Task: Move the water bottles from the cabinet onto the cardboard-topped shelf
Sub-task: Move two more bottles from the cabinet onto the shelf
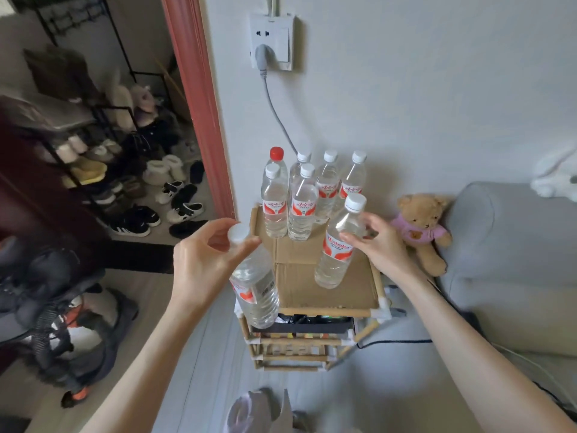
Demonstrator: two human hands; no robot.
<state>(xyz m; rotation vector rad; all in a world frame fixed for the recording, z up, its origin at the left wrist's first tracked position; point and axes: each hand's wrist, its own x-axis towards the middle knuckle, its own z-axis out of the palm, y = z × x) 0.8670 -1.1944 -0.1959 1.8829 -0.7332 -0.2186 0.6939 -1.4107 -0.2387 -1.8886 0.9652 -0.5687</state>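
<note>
— Where are the water bottles?

— Six stand upright in a cluster [307, 195] at the back of the cardboard-topped shelf [315, 289], near the wall. One at the back left has a red cap [276, 153]; the other caps are white. Two more are in the person's hands.

— Which hand has which?

— The right hand [379, 242] has its grip wrapped around the neck and shoulder of a bottle [337, 248] that tilts slightly, its base at the cardboard near the right side of the shelf. I cannot tell whether the base is touching or just above. The left hand [203, 260] grips the second bottle [257, 289] by its white cap from above, fingers closed around the top. That bottle hangs off the shelf's front left corner, beside the frame rather than over the cardboard.

— And the shelf itself?

— A small rack of wooden rods with white corner joints, a flattened cardboard sheet on top, dark items on the tier below.

— Around it?

— A teddy bear [421, 229] in a purple shirt sits just right of the shelf, against a grey sofa [515, 245]. A wall socket [271, 42] above holds a grey plug whose cable runs down behind the bottles. To the left, past a red door frame [199, 104], is a rack of shoes [125, 182].
</note>
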